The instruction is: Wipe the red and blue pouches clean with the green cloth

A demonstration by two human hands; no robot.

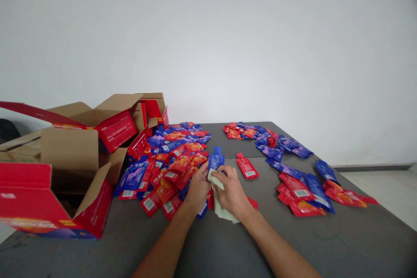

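Observation:
A blue spouted pouch (216, 159) is held upright between my hands, its narrow neck pointing away from me. My left hand (198, 186) grips its left edge with closed fingers. Pressed against the pouch's lower front is a pale green cloth (224, 213), bunched in the closed fingers of my right hand (230, 189) and hanging below them. Just right of my hands, a red pouch (247, 166) lies flat on the dark table. Beneath my wrists, more red and blue pouches show in part.
To the left, a large heap of red and blue pouches (177, 167) spreads beside open cardboard boxes (70, 186). Scattered pouches (299, 193) lie along the right side of the table (276, 247), with another pile (239, 130) at the back. A white wall stands behind.

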